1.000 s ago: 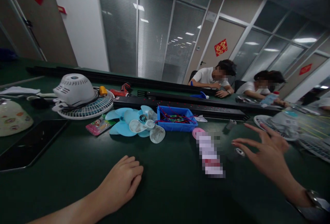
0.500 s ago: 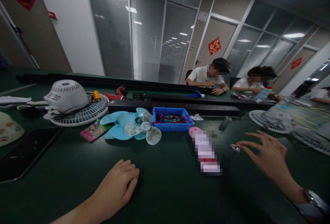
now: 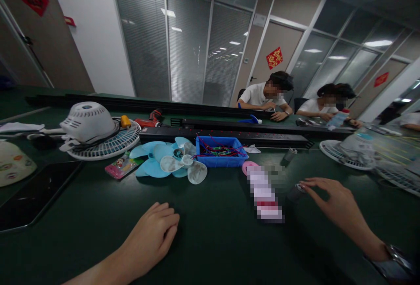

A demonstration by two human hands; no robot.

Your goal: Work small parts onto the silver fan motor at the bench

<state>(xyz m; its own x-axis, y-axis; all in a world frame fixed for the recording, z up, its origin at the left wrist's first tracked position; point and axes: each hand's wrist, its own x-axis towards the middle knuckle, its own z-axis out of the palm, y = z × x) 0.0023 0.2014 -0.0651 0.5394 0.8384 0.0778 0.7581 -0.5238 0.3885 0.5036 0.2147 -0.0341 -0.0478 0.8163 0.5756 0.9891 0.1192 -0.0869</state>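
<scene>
On the dark green table, my left hand [image 3: 154, 234] rests with its fingers curled in and nothing visible in them. My right hand [image 3: 334, 202] has its thumb and fingertips pinched at the top of a small grey metal cylinder [image 3: 296, 191], which stands on the table; the fingers partly cover its top. A second small metal cylinder [image 3: 290, 154] stands a little farther back. Just left of the gripped cylinder lies a long pink and white item [image 3: 264, 195], blurred out in part, with a round pink end.
A blue bin [image 3: 223, 161] holds wires and circuit boards. Beside it lie light blue fan blades [image 3: 151, 165]. White fan parts [image 3: 87, 123], a red power tool [image 3: 152, 119] and a dark tablet-like panel [image 3: 36, 197] are on the left. Long black bars [image 3: 229, 135] cross behind; co-workers sit beyond.
My right hand's raised fingers have come down and closed in at the top of the metal cylinder. My left hand has stayed put; the view has shifted slightly.
</scene>
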